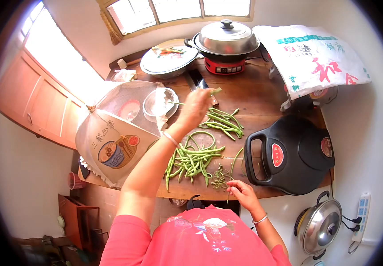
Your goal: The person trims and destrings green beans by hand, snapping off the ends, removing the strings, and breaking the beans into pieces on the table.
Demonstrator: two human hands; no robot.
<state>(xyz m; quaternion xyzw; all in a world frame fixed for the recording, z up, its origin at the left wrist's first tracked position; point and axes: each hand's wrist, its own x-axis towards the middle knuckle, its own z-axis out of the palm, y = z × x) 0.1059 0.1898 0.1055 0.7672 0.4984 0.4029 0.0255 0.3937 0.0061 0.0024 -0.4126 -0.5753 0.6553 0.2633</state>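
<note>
Green beans lie in two piles on a wooden table, the left hand closed around one bean, the right hand pinching a thin strand beside curly scraps.

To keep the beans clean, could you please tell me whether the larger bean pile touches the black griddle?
Apart: the head view shows brown tabletop between the larger bean pile and the black griddle.
</note>
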